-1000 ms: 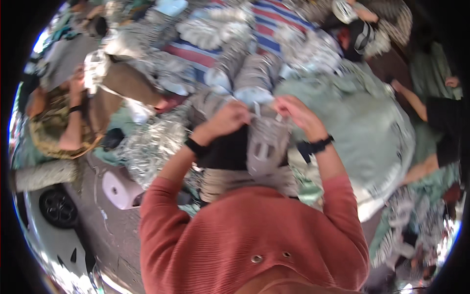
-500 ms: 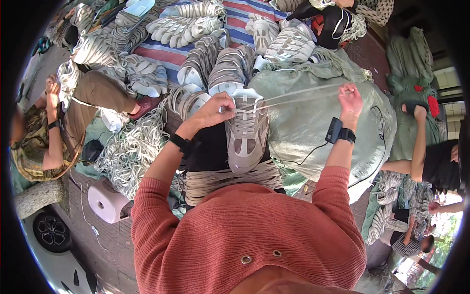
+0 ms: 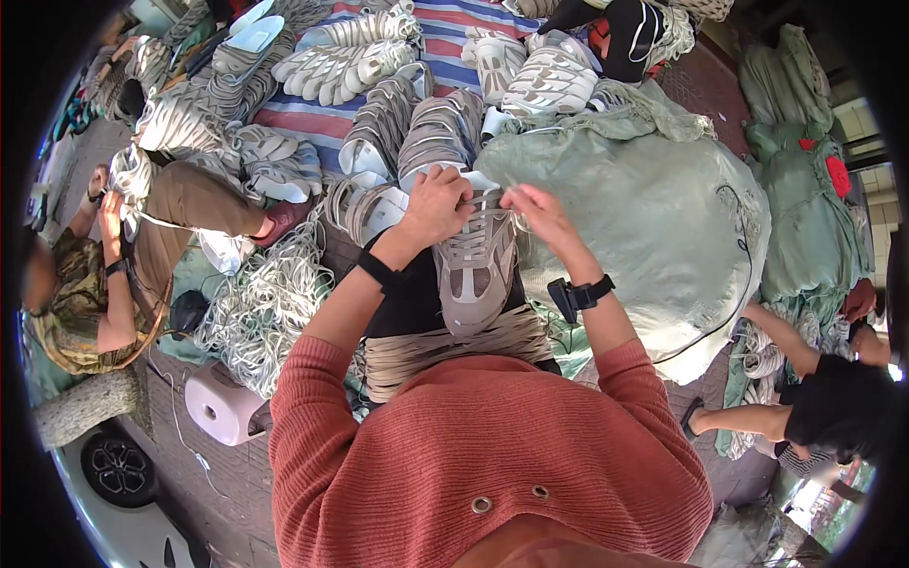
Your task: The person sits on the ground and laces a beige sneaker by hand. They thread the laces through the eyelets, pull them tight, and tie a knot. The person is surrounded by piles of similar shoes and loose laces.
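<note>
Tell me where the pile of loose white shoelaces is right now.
In the head view, the pile of white shoelaces lies left of the person's left forearm, between the grey sneaker and a seated co-worker's leg.

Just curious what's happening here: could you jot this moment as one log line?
left hand grips sneaker top | right hand pinches lace | grey sneaker on lap, toe toward person | green sack behind | loose laces at left

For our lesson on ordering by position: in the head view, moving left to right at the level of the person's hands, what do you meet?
Seated co-worker in brown trousers → pile of white laces → left hand → grey shoe → right hand → big green sack
</note>
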`<state>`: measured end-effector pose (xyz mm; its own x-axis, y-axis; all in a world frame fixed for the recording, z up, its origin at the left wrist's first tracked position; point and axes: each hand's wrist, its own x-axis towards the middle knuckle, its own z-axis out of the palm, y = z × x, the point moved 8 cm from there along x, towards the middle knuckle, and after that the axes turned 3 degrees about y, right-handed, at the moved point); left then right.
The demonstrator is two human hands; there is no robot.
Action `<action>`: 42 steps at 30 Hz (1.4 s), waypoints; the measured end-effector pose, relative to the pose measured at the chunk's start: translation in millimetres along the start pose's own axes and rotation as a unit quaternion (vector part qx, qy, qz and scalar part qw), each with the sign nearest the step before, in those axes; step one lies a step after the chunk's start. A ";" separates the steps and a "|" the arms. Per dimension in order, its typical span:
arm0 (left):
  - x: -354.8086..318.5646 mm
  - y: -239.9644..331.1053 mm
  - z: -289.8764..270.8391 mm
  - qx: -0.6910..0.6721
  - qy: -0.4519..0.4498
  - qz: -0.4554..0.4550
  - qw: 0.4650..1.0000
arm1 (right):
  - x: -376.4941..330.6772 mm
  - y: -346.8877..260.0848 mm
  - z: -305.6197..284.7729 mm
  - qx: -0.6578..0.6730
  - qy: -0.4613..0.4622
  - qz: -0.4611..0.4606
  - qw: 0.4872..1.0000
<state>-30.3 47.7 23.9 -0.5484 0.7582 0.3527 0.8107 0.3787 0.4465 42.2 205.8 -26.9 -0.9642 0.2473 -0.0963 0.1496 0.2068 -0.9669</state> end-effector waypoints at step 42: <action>0.8 18.8 -15.7 -0.009 0.032 0.067 0.997 | -14.8 -20.9 21.4 -0.135 -0.047 -0.070 0.987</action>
<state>-18.7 47.1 45.5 -0.4485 0.7658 0.4610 0.8737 0.2667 0.4069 48.6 177.6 -10.4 -0.9937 0.1121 -0.0005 0.0546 0.4799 -0.8756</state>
